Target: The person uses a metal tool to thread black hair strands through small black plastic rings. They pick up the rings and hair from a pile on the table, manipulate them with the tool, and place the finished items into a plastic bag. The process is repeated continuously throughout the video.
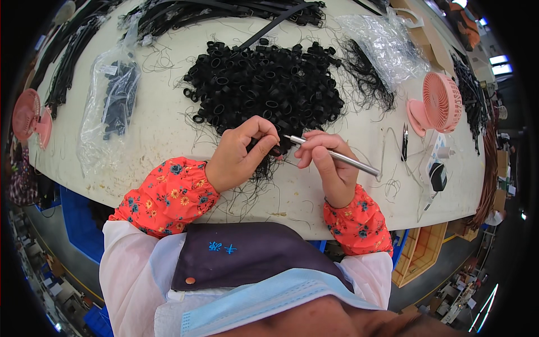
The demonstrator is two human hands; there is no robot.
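Note:
My left hand [234,157] is closed, pinching a small black loop [276,150] between thumb and fingers; the fingers cover much of it. Closed around a silver pen-shaped tool [358,163], my right hand [335,171] points its thin tip at the left fingertips. I cannot tell whether the tip touches the loop. Just beyond both hands lies a big heap of black strap loops [264,84], with loose black threads [255,188] trailing below toward me.
Long black straps [185,17] lie along the far edge. A clear bag of black pieces [120,101] is at left, an opened plastic bag [387,48] at far right. Pink fans [441,101] stand on both sides. Black-handled snips [405,143] and a black boxy item [438,177] rest at right.

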